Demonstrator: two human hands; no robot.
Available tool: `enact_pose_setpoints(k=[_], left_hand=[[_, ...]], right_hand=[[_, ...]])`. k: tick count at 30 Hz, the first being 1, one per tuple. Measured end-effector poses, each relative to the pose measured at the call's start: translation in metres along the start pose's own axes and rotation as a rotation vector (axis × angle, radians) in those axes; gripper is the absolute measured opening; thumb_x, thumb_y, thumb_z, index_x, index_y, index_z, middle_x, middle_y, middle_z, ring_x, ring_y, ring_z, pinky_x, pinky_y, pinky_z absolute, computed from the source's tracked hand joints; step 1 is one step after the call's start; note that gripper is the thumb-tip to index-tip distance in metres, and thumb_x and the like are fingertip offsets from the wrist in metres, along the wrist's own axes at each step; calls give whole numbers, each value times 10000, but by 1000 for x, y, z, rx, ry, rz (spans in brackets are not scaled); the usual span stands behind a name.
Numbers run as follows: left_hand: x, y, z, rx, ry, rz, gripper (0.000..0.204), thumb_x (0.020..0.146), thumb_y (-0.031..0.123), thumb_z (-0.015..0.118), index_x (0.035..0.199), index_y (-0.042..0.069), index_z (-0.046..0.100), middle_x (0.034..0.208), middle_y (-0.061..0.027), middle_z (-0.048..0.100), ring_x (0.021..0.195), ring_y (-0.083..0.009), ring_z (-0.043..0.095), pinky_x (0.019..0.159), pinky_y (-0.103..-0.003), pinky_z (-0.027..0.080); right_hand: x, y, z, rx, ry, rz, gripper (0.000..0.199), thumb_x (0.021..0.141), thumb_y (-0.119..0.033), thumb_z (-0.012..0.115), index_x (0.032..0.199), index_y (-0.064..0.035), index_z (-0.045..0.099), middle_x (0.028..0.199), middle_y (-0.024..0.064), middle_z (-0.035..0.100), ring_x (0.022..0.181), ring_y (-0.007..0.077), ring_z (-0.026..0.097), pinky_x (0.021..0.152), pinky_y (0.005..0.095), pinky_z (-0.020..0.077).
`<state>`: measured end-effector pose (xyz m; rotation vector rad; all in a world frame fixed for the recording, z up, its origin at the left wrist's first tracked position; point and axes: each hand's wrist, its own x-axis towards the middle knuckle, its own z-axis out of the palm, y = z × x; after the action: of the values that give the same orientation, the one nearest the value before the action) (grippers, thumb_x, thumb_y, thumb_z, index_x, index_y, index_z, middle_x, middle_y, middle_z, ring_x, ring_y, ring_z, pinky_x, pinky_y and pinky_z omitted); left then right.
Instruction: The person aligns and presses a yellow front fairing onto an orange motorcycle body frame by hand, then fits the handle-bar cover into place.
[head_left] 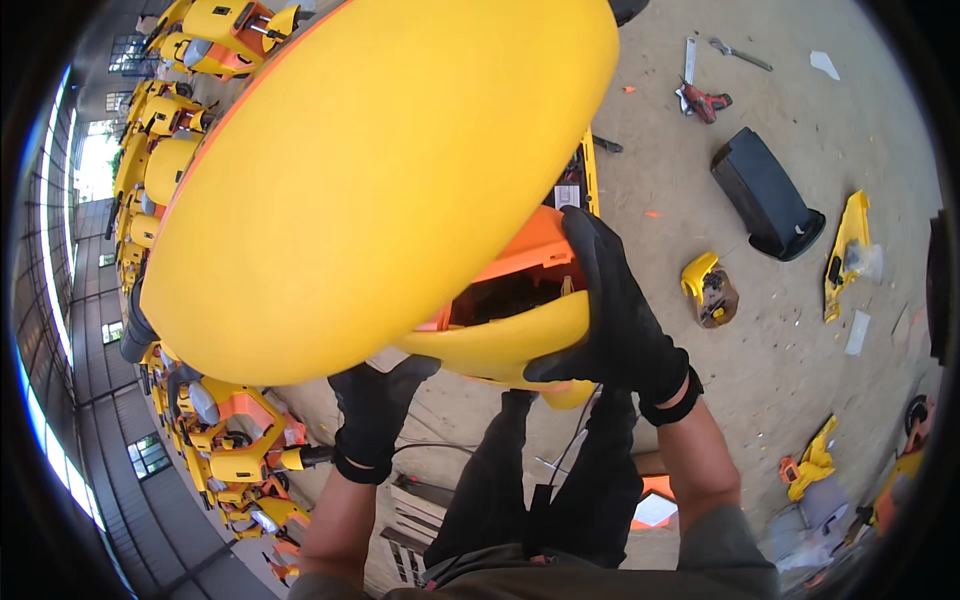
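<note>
Yellow panel (380, 190) — held aloft in two gloved hands.
Right hand (610, 320) clamps its lower edge; left hand (375, 415) grips beneath, fingers hidden — bulky shell may slip onto the parts row (215, 440).

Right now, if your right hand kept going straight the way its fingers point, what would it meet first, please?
The right hand grips the edge of the big yellow panel, fingers pointing up and away. Straight on, it would most likely meet the orange inner part behind that panel first, though depth is hard to judge here.
</note>
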<state>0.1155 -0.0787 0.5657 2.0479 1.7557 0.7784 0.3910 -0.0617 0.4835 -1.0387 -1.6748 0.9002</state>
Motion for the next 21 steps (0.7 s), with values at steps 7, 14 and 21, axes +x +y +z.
enact_pose_setpoints(k=[7,14,21], left_hand=[[-16,-15,-6,140,-171,-48,800,765,254,867,1403,13,448,1337,-133,544,1231,-253,521,1031,-399,433],[-26,-30,-4,421,-147,164,854,744,385,889,1390,15,473,1229,-92,574,1070,-215,529,852,-344,429],[-43,-2,2,157,28,8,817,737,332,902,1370,16,493,1308,-159,573,1183,-299,570,992,-417,456]], right_hand=[[6,-5,1,1,29,37,1163,576,-388,950,1491,13,355,1472,241,436,1367,434,424,1121,508,367],[5,-4,1,-83,42,64,1166,529,-331,972,1476,6,381,1432,230,468,1314,427,468,1072,495,424],[13,-5,-9,-88,-23,36,1118,540,-313,966,1476,-37,421,1322,212,497,1197,390,522,1014,461,470]])
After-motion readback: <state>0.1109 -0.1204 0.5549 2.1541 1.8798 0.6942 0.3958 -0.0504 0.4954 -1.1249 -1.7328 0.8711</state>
